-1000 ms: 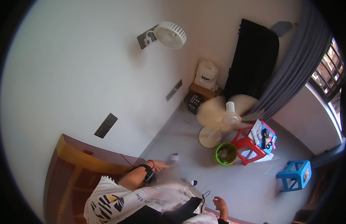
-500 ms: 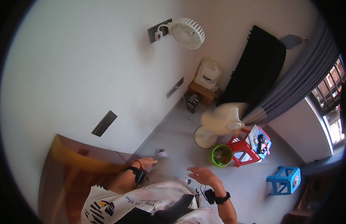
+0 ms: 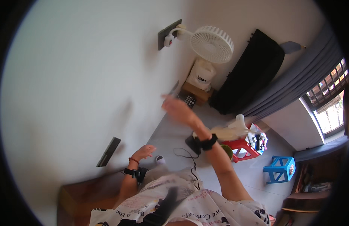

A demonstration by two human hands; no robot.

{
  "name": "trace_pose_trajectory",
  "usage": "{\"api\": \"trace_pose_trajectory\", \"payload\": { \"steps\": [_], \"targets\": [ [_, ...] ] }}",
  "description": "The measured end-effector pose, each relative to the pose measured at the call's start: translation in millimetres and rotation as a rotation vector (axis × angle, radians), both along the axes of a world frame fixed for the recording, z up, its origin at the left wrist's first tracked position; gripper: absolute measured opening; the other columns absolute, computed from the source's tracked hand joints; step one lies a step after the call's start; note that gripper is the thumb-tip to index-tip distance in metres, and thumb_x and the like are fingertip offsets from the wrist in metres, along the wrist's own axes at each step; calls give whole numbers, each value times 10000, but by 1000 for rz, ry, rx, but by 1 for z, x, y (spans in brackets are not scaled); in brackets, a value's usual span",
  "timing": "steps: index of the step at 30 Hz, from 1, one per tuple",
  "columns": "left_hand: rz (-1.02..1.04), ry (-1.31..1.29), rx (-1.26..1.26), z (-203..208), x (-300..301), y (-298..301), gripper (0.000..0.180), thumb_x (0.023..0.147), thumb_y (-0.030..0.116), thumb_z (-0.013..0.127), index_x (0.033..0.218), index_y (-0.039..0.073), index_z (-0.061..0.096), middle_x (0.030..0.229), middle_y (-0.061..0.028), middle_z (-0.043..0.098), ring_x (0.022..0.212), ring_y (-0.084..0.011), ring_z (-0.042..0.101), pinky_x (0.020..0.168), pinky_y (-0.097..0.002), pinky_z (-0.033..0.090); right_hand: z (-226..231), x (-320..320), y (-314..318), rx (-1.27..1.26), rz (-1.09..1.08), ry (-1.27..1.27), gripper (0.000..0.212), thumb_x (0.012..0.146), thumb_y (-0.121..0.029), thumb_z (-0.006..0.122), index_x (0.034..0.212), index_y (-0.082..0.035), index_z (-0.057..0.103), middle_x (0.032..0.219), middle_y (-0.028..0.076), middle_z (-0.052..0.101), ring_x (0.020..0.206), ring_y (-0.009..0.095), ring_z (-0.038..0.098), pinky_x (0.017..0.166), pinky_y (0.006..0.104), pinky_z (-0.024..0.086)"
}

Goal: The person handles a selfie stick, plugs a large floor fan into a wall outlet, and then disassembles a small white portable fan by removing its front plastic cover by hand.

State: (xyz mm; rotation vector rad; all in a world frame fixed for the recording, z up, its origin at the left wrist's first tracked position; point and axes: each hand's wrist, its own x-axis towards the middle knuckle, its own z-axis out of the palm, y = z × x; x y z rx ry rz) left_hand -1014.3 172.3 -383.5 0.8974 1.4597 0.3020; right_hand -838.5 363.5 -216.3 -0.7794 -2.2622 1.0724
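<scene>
My right hand (image 3: 179, 109) is raised ahead of me, its fingers loosely stretched and somewhat blurred, with nothing seen in them. Above it, apart from the hand, a small white fan (image 3: 211, 44) sticks out on a bent arm from a dark wall socket plate (image 3: 169, 34). A white plug (image 3: 168, 40) with a red spot sits at that plate. My left hand (image 3: 143, 151) hangs low near the wall, fingers apart and holding nothing. Each wrist wears a black strap with a small dark device, and a dark cable trails from the right one.
A cream standing fan (image 3: 223, 132) is partly behind my right forearm. Beside it are a green bin (image 3: 228, 151), a red stool (image 3: 240, 150) with items on it and a blue stool (image 3: 280, 169). Brown wooden furniture (image 3: 84, 196) borders the lower left; a white bag (image 3: 201, 73) sits in the corner.
My right hand has risen from waist level up and leftward, toward the wall. The view has shifted, and the small wall fan looks larger. My left hand has moved slightly upward.
</scene>
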Motion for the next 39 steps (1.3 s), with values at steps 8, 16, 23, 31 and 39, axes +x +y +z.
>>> {"api": "trace_pose_trajectory", "payload": {
  "steps": [8,16,23,31,39],
  "targets": [
    [32,-62,97,9,-8,11,526,852,464,492,1183,56,468,1015,-37,551,820,-133,564,640,-258,453,25,-97,177,6,-335,566,543,816,-252,601,1188,50,345,1061,194,466,894,199,506,714,306,444],
    [201,10,44,20,-20,6,507,855,455,496,1188,74,473,1017,-30,553,822,-130,564,655,-243,447,51,-110,186,223,-413,360,368,851,-275,547,1001,13,376,775,178,541,709,305,556,609,381,435],
    [262,2,182,16,-5,23,438,846,351,558,1067,-27,529,756,-43,552,629,-105,499,575,-239,415,51,-109,199,456,-457,231,345,842,-316,553,930,-38,370,592,117,559,606,324,571,570,400,432],
    [87,5,206,-5,-2,22,429,864,388,515,1154,72,494,960,-25,564,804,-112,562,639,-243,449,51,-111,196,434,-481,213,336,846,-341,539,871,-41,389,599,121,569,593,327,567,551,408,423],
    [319,-37,51,9,-4,-15,434,878,378,495,1170,57,481,1030,-53,564,840,-146,582,677,-260,460,50,-102,201,516,-431,227,325,841,-321,555,858,-32,407,564,113,547,568,338,554,543,406,428]
  ]
}}
